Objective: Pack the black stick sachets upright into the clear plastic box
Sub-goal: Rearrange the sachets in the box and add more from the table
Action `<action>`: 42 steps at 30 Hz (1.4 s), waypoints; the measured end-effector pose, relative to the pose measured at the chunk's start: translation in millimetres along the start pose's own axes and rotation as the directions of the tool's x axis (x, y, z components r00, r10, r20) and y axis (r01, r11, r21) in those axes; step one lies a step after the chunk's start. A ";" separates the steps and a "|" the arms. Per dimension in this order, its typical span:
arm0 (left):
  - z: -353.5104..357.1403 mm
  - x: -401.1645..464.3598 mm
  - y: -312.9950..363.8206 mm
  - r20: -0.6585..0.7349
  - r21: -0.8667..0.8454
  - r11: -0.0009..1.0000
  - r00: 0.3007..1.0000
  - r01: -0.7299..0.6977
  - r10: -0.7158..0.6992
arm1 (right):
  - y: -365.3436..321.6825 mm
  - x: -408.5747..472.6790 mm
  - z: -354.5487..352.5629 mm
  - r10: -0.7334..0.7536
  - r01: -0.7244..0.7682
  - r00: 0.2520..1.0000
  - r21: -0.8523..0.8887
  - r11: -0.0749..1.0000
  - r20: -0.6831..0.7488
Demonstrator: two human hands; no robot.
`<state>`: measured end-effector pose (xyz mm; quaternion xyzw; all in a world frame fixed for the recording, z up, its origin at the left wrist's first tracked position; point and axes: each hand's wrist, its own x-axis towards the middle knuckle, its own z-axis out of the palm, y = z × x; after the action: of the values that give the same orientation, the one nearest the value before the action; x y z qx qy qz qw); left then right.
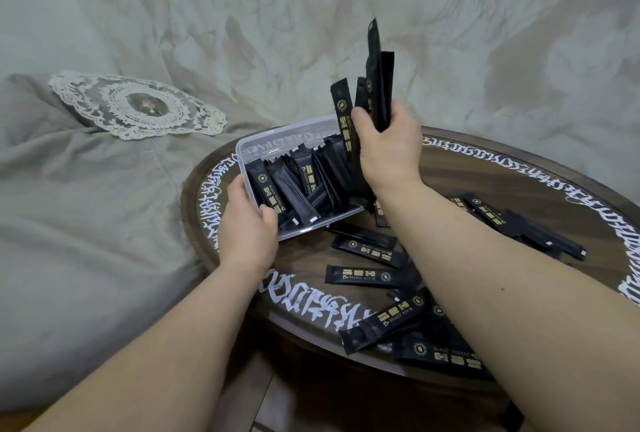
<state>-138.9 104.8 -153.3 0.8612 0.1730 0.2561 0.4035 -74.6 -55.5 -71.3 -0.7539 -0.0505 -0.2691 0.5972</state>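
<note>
A bunch of sticks is held over the box

A bunch of black sticks is held upright in the right hand, fingers curled round the lower ends, just above the right end of the clear box. The box's near corner is gripped by the left hand; sticks inside are leaning, not straight. More loose sticks are spread flat on the round counter. The sticks look light, thin, bendy and a bit slippery, so they are best held low and snug, near the middle.
</note>
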 end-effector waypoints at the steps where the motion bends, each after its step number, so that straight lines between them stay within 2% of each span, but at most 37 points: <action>1: 0.1 0.8 -1.0 -0.003 -0.001 1.000 1.000 0.002 -0.002 | -2.1 2.8 8.2 0.011 -0.011 1.000 0.029 1.000 -0.021; 4: 1.1 2.7 -2.5 -0.012 -0.010 1.000 1.000 -0.001 0.001 | 3.8 2.1 29.1 0.028 -0.028 1.000 0.054 0.998 -0.013; 7: 0.8 2.6 -3.4 -0.011 0.003 1.000 1.000 -0.016 0.016 | 25.8 -10.3 38.8 0.058 -0.055 0.996 -0.051 0.997 0.061; 10: 1.7 3.4 -5.3 -0.009 0.017 0.999 0.999 -0.031 0.031 | 38.9 -15.2 36.6 0.064 -0.055 0.995 -0.121 0.991 0.077; 16: 1.8 3.9 -4.2 -0.011 0.029 0.999 1.000 -0.028 0.028 | 48.4 -19.3 35.6 -0.013 0.072 0.977 -0.274 0.959 0.212; 21: 1.8 2.9 -3.6 -0.007 0.033 0.999 0.999 -0.035 0.036 | 52.6 -20.2 34.1 0.013 0.105 0.963 -0.416 0.903 0.271; 23: 2.1 3.2 -4.4 -0.003 0.033 0.999 0.999 -0.037 0.037 | 52.5 -20.3 31.0 0.024 0.122 0.962 -0.504 0.855 0.273; 27: 2.6 4.3 -5.1 -0.001 0.024 0.999 0.999 -0.032 0.032 | 53.6 -26.1 24.0 0.064 0.171 0.954 -0.706 0.687 0.293; 33: -0.5 2.3 -0.4 0.005 0.040 0.999 1.000 -0.019 0.019 | 54.2 -37.7 11.3 0.054 0.213 0.958 -0.825 0.524 0.282; 36: -2.5 -0.1 5.5 0.004 0.039 0.999 1.000 -0.003 0.003 | 50.7 -38.9 3.8 0.112 0.185 0.953 -0.832 0.523 0.282; 42: -12.6 -5.1 13.1 0.006 -0.028 0.997 0.997 0.071 -0.071 | 31.1 -39.3 -5.3 0.252 0.109 0.916 -0.798 0.593 0.313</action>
<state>-149.2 101.9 -137.7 0.8495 0.1990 0.2415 0.4248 -97.6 -59.5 -116.0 -0.9800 -0.0122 -0.0805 0.1816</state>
